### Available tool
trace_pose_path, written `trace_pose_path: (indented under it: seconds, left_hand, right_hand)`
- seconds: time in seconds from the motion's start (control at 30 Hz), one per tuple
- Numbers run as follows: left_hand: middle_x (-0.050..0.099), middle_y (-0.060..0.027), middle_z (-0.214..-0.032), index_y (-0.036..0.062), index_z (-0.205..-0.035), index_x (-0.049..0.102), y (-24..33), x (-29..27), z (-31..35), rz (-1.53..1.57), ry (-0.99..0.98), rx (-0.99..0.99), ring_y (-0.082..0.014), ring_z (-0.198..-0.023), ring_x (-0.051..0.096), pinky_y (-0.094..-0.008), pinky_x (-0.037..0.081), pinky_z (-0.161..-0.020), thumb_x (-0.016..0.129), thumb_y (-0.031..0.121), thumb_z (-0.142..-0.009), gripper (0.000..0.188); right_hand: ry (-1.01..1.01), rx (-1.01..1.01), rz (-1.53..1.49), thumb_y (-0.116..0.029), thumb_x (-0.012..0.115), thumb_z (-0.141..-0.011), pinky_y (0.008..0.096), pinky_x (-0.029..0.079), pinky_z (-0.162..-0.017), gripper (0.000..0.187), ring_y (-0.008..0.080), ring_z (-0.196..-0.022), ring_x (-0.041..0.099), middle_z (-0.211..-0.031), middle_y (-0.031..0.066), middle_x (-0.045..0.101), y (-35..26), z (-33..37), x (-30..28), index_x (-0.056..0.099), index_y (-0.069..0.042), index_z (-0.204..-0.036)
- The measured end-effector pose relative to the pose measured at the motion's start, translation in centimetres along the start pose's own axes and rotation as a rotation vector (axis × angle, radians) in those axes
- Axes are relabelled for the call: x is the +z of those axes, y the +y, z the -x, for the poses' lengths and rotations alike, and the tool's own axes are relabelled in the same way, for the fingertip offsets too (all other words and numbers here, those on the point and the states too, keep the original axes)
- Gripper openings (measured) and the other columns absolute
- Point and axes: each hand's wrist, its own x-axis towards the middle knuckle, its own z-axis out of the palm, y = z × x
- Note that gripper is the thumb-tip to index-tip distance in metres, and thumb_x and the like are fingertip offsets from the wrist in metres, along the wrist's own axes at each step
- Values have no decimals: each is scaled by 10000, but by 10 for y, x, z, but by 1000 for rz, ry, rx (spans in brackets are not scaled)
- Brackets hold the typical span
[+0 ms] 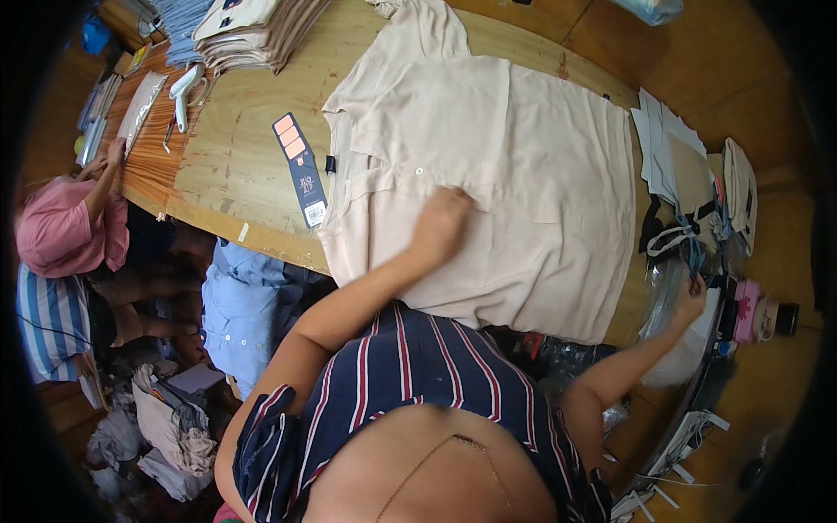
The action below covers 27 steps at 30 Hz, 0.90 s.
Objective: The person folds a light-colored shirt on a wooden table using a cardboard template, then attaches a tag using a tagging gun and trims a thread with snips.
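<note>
A pale beige blouse [558, 166] lies spread on the wooden table, its neckline to the left and its front hem hanging over the near edge. My left hand [443, 228] is on it, fingers curled closed at the button placket, just right of a small white button [419, 172]. Off to the right, my right hand [689, 303] reaches to a cluster of dark and grey-blue strips [690, 253]. Its fingers are pinched together, and what is between them is too small to make out. A dark hang tag [300, 170] with pinkish panels lies beside the neckline.
Folded beige garments [253, 35] are stacked at the back left near a white tagging gun [183, 91]. White sheets [667, 139] and a pink container [747, 309] stand right. Another person in a pink top [70, 227] works at far left. Blue garments [248, 305] hang below the table edge.
</note>
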Motion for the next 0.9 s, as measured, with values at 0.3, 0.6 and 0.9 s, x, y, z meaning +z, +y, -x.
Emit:
trace_pose_path:
  seconds: [0.3, 0.6, 0.9]
  left_hand:
    - [550, -95, -830, 43, -780, 620, -56, -37, -17, -121, 73, -137, -267, -735, 557, -345, 454, -638, 631, 72, -670, 115]
    - [573, -75, -793, 64, -748, 621, -59, -42, -24, -68, 59, -255, -262, -661, 562, -340, 439, -604, 614, 121, -709, 69]
    - [572, -68, -810, 62, -755, 617, -56, -44, -26, 6, 54, -314, -251, -654, 559, -333, 428, -590, 609, 120, -724, 67]
  right_hand:
    - [-892, -126, -755, -58, 673, -692, 232, 445, -637, 298, 101, -719, 551, -819, 56, 599, -286, 199, 184, 575, -14, -970]
    - [-979, -383, -443, -65, 695, -620, 283, 466, -623, 233, 199, -681, 604, -748, 103, 625, -322, 223, 195, 587, -24, -823]
    - [-972, -361, -384, -56, 681, -624, 314, 468, -630, 195, 243, -696, 604, -750, 117, 619, -332, 224, 193, 579, -27, -787]
